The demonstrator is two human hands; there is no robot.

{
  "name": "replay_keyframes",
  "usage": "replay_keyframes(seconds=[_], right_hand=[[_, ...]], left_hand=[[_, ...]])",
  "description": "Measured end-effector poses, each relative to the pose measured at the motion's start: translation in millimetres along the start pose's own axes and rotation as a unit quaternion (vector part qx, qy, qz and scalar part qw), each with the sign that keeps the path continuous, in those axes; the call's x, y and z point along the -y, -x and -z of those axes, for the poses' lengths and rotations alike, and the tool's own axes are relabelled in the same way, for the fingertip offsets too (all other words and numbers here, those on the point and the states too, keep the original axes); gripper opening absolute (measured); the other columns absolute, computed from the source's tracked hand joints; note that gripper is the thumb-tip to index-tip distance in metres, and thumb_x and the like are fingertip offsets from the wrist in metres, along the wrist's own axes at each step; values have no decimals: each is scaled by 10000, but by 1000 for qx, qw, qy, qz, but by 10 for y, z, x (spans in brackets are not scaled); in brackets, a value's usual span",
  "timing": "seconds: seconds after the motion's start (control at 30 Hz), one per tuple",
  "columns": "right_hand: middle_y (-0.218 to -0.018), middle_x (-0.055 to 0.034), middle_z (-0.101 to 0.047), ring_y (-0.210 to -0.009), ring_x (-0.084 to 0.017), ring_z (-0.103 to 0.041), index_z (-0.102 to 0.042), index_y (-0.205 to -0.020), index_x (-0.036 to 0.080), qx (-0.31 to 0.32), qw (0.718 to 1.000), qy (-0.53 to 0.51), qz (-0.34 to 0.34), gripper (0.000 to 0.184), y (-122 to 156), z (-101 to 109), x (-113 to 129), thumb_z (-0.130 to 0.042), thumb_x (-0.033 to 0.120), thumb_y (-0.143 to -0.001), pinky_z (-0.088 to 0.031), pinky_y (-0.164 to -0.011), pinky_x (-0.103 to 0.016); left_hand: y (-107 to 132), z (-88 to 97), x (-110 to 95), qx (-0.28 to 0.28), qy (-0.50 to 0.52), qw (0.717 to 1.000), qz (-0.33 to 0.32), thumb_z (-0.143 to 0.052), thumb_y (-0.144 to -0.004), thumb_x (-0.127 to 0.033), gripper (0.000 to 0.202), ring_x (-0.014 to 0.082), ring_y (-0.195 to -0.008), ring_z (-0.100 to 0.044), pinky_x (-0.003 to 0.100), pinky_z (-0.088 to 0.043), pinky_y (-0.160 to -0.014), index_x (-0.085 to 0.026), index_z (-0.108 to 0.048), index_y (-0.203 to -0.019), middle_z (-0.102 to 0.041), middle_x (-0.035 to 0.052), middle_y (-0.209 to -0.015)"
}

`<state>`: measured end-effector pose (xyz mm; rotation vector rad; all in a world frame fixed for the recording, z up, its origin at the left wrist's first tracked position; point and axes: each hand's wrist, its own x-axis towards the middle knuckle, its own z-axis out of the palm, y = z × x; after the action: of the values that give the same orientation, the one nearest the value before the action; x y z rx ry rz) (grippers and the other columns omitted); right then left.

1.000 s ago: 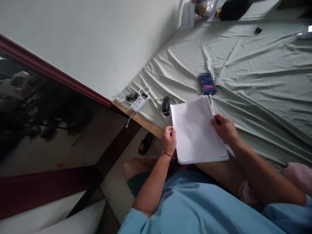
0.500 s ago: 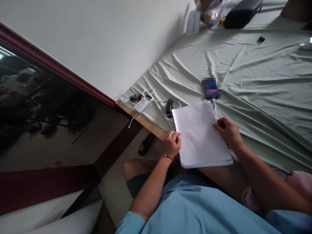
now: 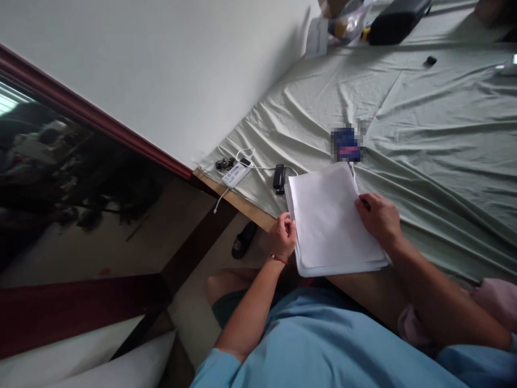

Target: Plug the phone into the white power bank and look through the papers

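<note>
Both hands grip one stack of white paper (image 3: 333, 218), the landmark for all positions below. Left hand (image 3: 284, 235): fingers curled and closed on the stack's left edge, pinching the sheets; a red cord circles the wrist. Right hand (image 3: 378, 219): laid on the stack's right edge with fingers bent over it; whether they pinch the sheets or only press them cannot be told from this angle. Stack: lies on the near edge of the bed (image 3: 424, 134), partly overhanging the person's knee, its sheets slightly fanned at the lower left corner. Beyond the stack's far left corner, just beside it, a black stapler (image 3: 279, 178). Farther left of the stapler, a white power bank (image 3: 235, 174) with a white cable (image 3: 258, 161) looping toward the stack, and near it a small cluster of dark metal pieces (image 3: 224, 163). Beyond the stack's far right corner, a dark blue blurred item (image 3: 346, 144). Below the bed edge, left of the stack, a black slipper (image 3: 243, 240) on the floor.
</note>
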<state>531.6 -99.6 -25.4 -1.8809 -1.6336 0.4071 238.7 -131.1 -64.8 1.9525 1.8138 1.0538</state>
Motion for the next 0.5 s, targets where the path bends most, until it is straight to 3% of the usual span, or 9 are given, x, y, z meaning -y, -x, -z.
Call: replay_keyframes(seconds=[0.07,0.27,0.5], right_hand=[[-928,-100,-740,-746,-240,-588,-734,-931,243,-14,1000,1,-14,200,-3,8,-4,-577,355,-876,-333,-631,-337],[-911,-108,-732,-729,-238,-570,-689,-854,246,-30,999,-11,-22,196,-36,38,-40,-522,336,-901,-327,-633,-349],[-711,-59,-659,-663,-214,-546,-633,-788,248,-10,982,-180,-50,192,-108,38,-135,-557,417,-838,-394,-638,-347]], left_hand=[[-6,2,2,0,-11,1000,-8,-540,-962,-319,280,192,-765,-656,308,-469,-756,-169,-618,-1186,-716,58,-839],[-29,37,-40,24,-46,998,-48,-503,-959,-224,222,215,-861,-658,321,-471,-793,-195,-713,-1027,-712,92,-943],[-52,52,-77,30,-44,998,-35,-503,-972,-258,255,209,-857,-645,313,-462,-784,-207,-752,-995,-705,84,-927]])
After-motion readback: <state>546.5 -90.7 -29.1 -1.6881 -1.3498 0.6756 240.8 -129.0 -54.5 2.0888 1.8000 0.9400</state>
